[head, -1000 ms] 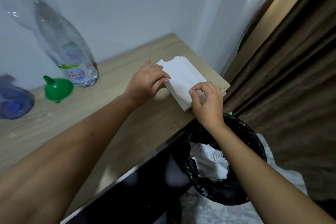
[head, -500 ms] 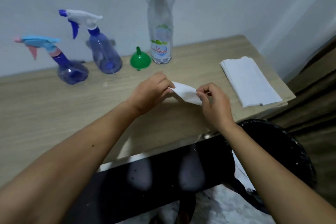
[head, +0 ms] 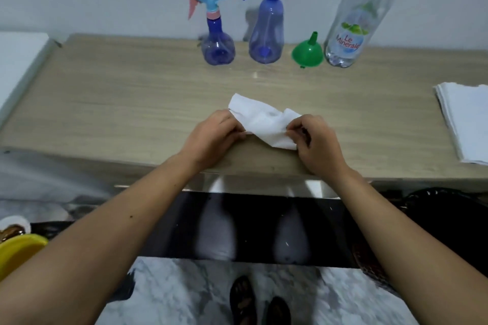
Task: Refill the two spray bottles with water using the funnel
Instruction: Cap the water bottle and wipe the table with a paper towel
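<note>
Two blue spray bottles stand at the back of the wooden table (head: 105,103): a short one with a light-blue and pink trigger (head: 216,39) and a taller one with a white and blue trigger (head: 266,29). Right of them a green funnel (head: 307,51) rests mouth down, beside a clear Le Minerale water bottle (head: 348,31) holding a little water. Near the front edge, my left hand (head: 214,134) and my right hand (head: 317,140) pinch opposite ends of a white tissue (head: 264,120) above the table.
A stack of white tissues (head: 467,124) lies at the table's right end. A white surface (head: 18,60) adjoins the left end. Below the right corner is a black bin (head: 435,208); a yellow object (head: 18,250) shows at lower left.
I have pulled one tissue off the stack and carried it left to the table's middle front. My view swung from the right corner and bin to the bottles.
</note>
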Tool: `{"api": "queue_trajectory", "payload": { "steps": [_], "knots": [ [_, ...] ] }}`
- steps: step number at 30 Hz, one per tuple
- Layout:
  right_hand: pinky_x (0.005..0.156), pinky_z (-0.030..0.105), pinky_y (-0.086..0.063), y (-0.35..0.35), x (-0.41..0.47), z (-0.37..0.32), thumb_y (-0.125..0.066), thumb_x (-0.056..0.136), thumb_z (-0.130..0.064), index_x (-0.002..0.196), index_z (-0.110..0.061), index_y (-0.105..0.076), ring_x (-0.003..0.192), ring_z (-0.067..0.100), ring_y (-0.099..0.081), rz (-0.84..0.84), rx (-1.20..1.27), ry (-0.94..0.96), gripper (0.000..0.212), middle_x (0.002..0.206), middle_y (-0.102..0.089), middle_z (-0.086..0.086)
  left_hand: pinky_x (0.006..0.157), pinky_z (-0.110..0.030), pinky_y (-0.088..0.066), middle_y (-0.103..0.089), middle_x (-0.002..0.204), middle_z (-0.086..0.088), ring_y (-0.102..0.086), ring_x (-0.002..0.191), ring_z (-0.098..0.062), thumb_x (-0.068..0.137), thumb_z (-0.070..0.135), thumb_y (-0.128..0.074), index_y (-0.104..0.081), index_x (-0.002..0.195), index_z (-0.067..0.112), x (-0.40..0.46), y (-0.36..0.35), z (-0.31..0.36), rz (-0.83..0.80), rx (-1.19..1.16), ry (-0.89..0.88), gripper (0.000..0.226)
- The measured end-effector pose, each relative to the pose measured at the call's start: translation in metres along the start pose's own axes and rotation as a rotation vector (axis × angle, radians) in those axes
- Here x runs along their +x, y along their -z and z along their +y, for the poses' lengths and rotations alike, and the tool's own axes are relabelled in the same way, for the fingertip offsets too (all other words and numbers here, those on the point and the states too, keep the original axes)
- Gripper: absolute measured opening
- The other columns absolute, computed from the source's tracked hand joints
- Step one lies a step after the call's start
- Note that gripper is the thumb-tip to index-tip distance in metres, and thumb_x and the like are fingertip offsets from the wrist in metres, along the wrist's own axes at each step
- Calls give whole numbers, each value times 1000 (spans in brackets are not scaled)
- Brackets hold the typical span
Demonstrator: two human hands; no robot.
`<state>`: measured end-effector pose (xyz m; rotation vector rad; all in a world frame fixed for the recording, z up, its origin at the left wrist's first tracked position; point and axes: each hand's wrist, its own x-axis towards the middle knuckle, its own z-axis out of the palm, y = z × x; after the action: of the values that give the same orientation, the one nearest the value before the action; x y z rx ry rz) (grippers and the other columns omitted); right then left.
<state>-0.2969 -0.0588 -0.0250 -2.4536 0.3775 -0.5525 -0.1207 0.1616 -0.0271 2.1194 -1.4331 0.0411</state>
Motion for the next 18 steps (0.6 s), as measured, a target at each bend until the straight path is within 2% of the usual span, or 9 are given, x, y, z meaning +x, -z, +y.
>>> {"api": "queue_trajectory", "payload": {
  "steps": [2, 5, 7, 9, 10, 12, 15, 18],
  "knots": [
    [79, 24, -35, -2, 0, -5, -73, 92, -3, 95, -10, -69, 86, 17, -51, -25, -8, 31, 9, 88, -61, -8, 73, -32, -41, -65, 98, -14, -52, 95, -24, 94, 16, -75, -68, 93, 7, -11, 4, -1, 9, 32, 5, 12],
    [79, 25, -35, 0, -3, -8, -75, 92, -7, 94, -12, -69, 84, 15, -48, -46, -29, 70, 8, 83, -55, -10, 71, -41, -55, -66, 106, -11, -57, 102, -27, 97, 32, -63, -65, 92, 7, -22, 7, 1, 15, 75, 32, 25],
    [78, 26, -37, 2, -8, -6, -77, 92, -11, 95, -15, -70, 83, 16, -49, -51, -38, 63, 8, 81, -57, -8, 83, -46, -59, -69, 118, -10, -63, 110, -31, 98, 34, -61, -68, 92, 8, -25, 8, 3, 0, 101, 7, 28],
    [78, 26, -38, 4, -12, -3, -78, 91, -13, 96, -16, -70, 82, 15, -49, -43, -47, 64, 10, 80, -57, -8, 101, -46, -52, -72, 118, -8, -67, 108, -33, 98, 38, -61, -69, 92, 11, -25, 9, 6, -28, 159, -17, 29],
    [78, 25, -38, 5, -13, -4, -78, 90, -13, 97, -16, -70, 82, 15, -49, -33, -47, 63, 10, 79, -55, -9, 103, -44, -46, -72, 115, -7, -67, 105, -33, 98, 42, -61, -69, 95, 13, -25, 9, 9, -28, 193, -10, 30],
    [79, 26, -38, 5, -14, -6, -75, 91, -12, 98, -14, -70, 81, 16, -49, -3, -34, 66, 10, 80, -53, -9, 96, -44, -43, -70, 110, -8, -64, 106, -35, 97, 47, -62, -68, 104, 12, -23, 8, 14, 15, 242, 43, 36],
    [87, 27, -41, 4, -11, -15, -69, 93, -11, 104, -11, -68, 89, 20, -56, 51, 2, 77, 10, 98, -65, -1, 96, -46, -46, -63, 120, -16, -58, 114, -38, 100, 45, -60, -67, 120, 5, -16, 4, 22, 102, 224, 109, 46],
    [104, 33, -47, 1, -9, -21, -65, 97, -16, 122, -7, -67, 117, 27, -62, 25, 21, 84, 26, 127, -67, 7, 116, -46, -39, -50, 150, -24, -47, 140, -40, 105, 40, -56, -58, 139, 2, -2, -1, 26, 59, 154, 83, 50]
  ]
}}
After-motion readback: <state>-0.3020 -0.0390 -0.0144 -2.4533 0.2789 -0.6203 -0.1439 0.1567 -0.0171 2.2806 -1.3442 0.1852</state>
